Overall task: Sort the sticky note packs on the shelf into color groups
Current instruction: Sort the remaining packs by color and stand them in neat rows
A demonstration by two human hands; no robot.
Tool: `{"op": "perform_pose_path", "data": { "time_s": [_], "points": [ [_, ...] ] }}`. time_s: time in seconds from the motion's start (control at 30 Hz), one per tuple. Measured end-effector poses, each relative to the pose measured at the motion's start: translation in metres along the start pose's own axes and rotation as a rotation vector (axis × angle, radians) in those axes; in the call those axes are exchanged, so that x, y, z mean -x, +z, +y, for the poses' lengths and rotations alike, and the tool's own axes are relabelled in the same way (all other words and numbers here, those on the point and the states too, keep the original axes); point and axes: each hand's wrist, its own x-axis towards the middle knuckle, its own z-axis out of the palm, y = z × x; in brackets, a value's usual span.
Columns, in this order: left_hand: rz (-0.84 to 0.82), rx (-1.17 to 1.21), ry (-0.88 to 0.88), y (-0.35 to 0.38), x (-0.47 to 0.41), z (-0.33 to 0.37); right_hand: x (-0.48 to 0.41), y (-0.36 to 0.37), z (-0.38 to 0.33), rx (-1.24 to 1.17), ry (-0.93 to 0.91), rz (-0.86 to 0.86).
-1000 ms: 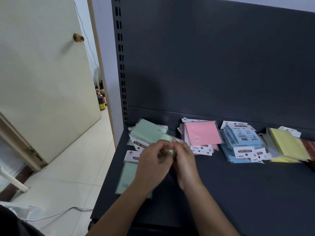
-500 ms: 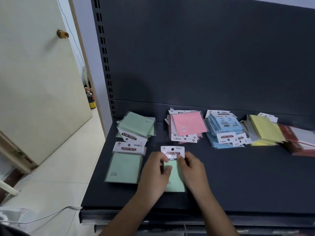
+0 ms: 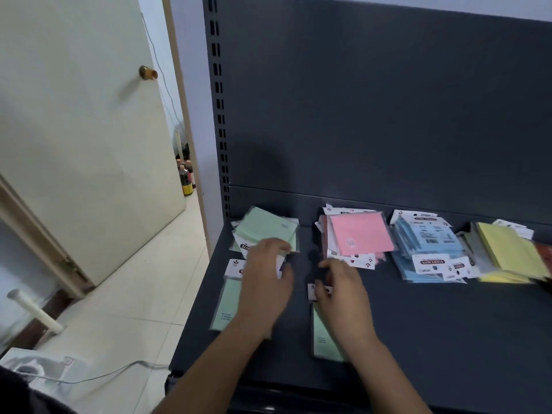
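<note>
Dark shelf (image 3: 433, 339) carries all stock loose, no bins. Along the back panel (image 3: 373, 115), left to right: green pile (image 3: 268, 227), pink pile (image 3: 361, 234), blue pile (image 3: 427, 243), yellow pile (image 3: 507, 252), then reddish packs (image 3: 545, 253) cut off by the frame edge. Packs sit in clear sleeves with white header cards; on the pink and blue piles the cards face the front lip, and the top green pack lies skewed. Two single green packs lie flat nearer the front: left green pack (image 3: 228, 306) close to the shelf's left edge, right green pack (image 3: 324, 339) beside it with a bare strip between. Both have the long axis front to back, header card toward the back panel. The right one's near end is close to the front lip. Left hand (image 3: 265, 282), blurred, is spread and relaxed over the left green pack's header, fingertips at the green pile's front edge, gripping nothing visible. Right hand (image 3: 343, 297) is loosely curled over the right green pack's header; cannot tell if it pinches it. Bare deck runs from in front of the pink, blue and yellow piles to the lip.
</note>
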Motion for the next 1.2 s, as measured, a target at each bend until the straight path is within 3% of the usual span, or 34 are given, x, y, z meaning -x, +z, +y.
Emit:
{"op": "perform_pose_path", "data": {
  "time_s": [0.07,0.13,0.23,0.43,0.53,0.63,0.73,0.83,0.97,1.1,1.2],
  "points": [
    [0.054,-0.115,-0.122,-0.014,-0.019,-0.014,-0.013,0.007,-0.011,-0.045,-0.088,-0.084],
    [-0.007,-0.259,-0.286,-0.023,-0.035,-0.031,-0.026,0.014,-0.021,-0.099,-0.108,-0.131],
    [-0.098,-0.210,-0.432,-0.026,-0.050,-0.046,-0.045,0.025,-0.033,-0.328,0.048,-0.208],
    [0.071,-0.017,-0.372,-0.023,-0.056,-0.056,-0.058,0.043,-0.041,-0.837,0.350,-0.073],
    [0.172,0.303,-0.423,-0.023,-0.057,-0.050,-0.055,0.041,-0.043,-0.979,0.309,-0.046],
    [0.234,0.759,-0.603,-0.025,-0.059,-0.036,-0.049,0.036,-0.044,-1.013,0.228,-0.029],
    [0.103,0.993,-0.679,-0.026,-0.057,-0.024,-0.036,0.027,-0.044,-0.997,0.122,-0.053],
    [-0.022,0.972,-0.584,-0.029,-0.052,-0.012,-0.025,0.010,-0.040,-0.798,0.002,-0.051],
    [-0.218,0.751,-0.364,-0.036,-0.043,0.006,-0.024,-0.029,-0.035,-0.433,-0.186,0.141],
    [-0.458,0.531,-0.059,-0.033,-0.033,0.023,-0.027,-0.062,-0.030,-0.213,-0.366,0.034],
    [-0.479,0.454,0.056,-0.020,-0.026,0.033,-0.023,-0.075,-0.020,-0.298,-0.242,-0.074]
  ]
}}
